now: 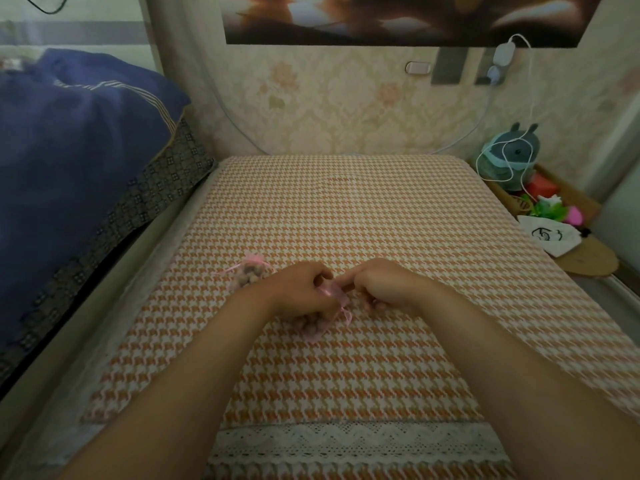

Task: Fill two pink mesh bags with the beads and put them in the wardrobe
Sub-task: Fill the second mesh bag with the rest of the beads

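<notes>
Observed surface: a cloth [346, 209] in orange-and-white houndstooth, with a lace border [346, 441] along its near edge at 6 o'clock.

Both forearms enter from 6 o'clock and meet just below the centre of the view. The left hand [301, 292] has its fingers curled round a pink mesh bag [313, 327]. The bag hangs under the palm, touching the cloth, and brownish beads [306, 328] are visible through the mesh. The right hand [381, 289], at 3 o'clock of the left and almost touching it, has its fingers curled. Its thumb and forefinger are pressed together on the bag's drawstring ribbon [330, 293] at the neck. The exact pinch point is partly hidden.

A second pink mesh bag [250, 274], filled with beads and gathered at the top, lies on the cloth at 9 o'clock of the left hand, just beside the wrist.

Surroundings: a blue blanket [69, 150] at 10 o'clock; a plush toy [512, 150] draped with a white cable [530, 81] at 2 o'clock; a white pouch [549, 237] at 3 o'clock.
</notes>
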{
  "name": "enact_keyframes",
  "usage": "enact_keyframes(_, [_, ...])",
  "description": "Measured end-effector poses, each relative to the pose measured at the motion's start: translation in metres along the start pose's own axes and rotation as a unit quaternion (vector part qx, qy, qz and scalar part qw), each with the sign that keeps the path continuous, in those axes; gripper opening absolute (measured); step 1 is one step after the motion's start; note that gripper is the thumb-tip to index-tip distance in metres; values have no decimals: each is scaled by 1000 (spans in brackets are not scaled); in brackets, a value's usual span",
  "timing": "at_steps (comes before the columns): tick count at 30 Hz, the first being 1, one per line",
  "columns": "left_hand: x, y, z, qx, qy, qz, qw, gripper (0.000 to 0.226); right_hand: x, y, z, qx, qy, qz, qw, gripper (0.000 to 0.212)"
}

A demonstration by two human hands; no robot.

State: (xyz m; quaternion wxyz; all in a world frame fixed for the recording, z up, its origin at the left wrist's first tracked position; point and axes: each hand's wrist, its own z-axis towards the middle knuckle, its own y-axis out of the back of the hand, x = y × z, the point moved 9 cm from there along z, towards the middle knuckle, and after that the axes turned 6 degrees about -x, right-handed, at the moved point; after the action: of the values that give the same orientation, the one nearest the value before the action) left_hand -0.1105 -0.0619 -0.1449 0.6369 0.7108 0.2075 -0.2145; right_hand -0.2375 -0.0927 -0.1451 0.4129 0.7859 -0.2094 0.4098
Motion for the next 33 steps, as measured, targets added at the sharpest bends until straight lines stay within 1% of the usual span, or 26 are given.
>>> enact_keyframes(2, [-7, 3, 4, -27, -7, 4, 1000, 53, -4, 17, 2, -48, 4, 0, 999, 41])
enact_keyframes(4, [-17, 4, 10, -55, -19, 8, 998, 45, -7, 40, 1, -111, 19, -9, 994, 38])
enact_keyframes(6, [-28, 1, 16, -80, -39, 26, 996, 39, -10, 63, -1, -175, 45, -27, 983, 37])
enact_keyframes(8, [-38, -4, 21, -98, -49, 39, 993, 33, -16, 80, -4, -215, 66, -59, 973, 34])
enact_keyframes(10, [-47, -10, 26, -107, -45, 59, 992, 32, -23, 85, -4, -220, 73, -121, 965, 27])
enact_keyframes(12, [-53, -17, 30, -102, -39, 78, 991, 34, -27, 81, -4, -199, 72, -183, 960, 23])
enact_keyframes(16, [-59, -32, 37, -78, -31, 65, 994, 35, -24, 68, -5, -172, 86, -292, 937, 23])
enact_keyframes(18, [-60, -36, 39, -82, -22, 53, 995, 32, -23, 64, -3, -171, 87, -324, 927, 21])
enact_keyframes(21, [-55, -36, 43, -100, -1, 8, 995, 26, -25, 66, 0, -189, 87, -293, 933, 17])
enact_keyframes(26, [-47, -21, 45, -141, 23, -125, 982, 15, -20, 75, 0, -229, 134, -136, 954, 14])
enact_keyframes(28, [-43, -15, 44, -147, 37, -179, 972, 13, -17, 76, -1, -237, 151, -94, 955, 13])
enact_keyframes(30, [-38, -10, 41, -154, 50, -222, 962, 11, -11, 75, -3, -244, 168, -75, 952, 13])
enact_keyframes(33, [-35, -1, 32, -165, 51, -244, 954, 9, 1, 70, -7, -246, 192, -41, 949, 13])
